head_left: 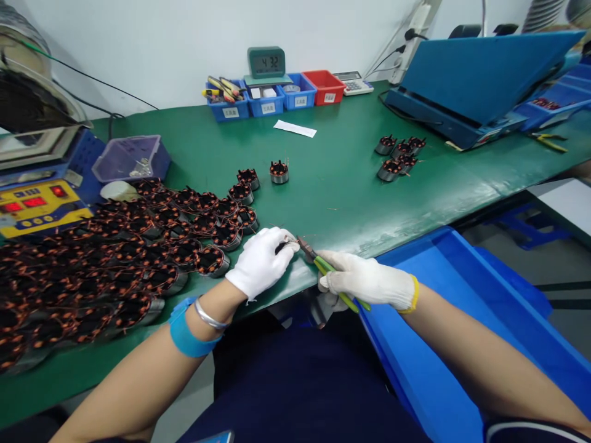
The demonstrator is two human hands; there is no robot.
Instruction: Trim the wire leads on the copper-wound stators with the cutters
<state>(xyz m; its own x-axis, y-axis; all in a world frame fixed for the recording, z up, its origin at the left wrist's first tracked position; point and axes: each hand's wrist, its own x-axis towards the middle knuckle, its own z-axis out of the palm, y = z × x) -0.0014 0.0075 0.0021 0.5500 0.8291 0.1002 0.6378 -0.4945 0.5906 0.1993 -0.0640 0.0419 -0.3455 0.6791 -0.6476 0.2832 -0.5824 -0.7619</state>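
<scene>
My left hand, in a white glove, is curled closed near the front edge of the green table. A small piece that looks like a wound motor stator shows between thumb and fingers, mostly hidden by the glove. Green-handled cutting pliers are gripped in my gloved right hand. Their dark jaws touch or nearly touch the left fingertips, where thin copper wire ends show. Left of my hands stand many copper-wound stators in a dense group, and a single stator stands apart beyond them.
Several stators cluster at the right. A blue tray sits below the table's front edge. Small blue bins, a red bin and a clock line the wall. A blue case stands at the back right.
</scene>
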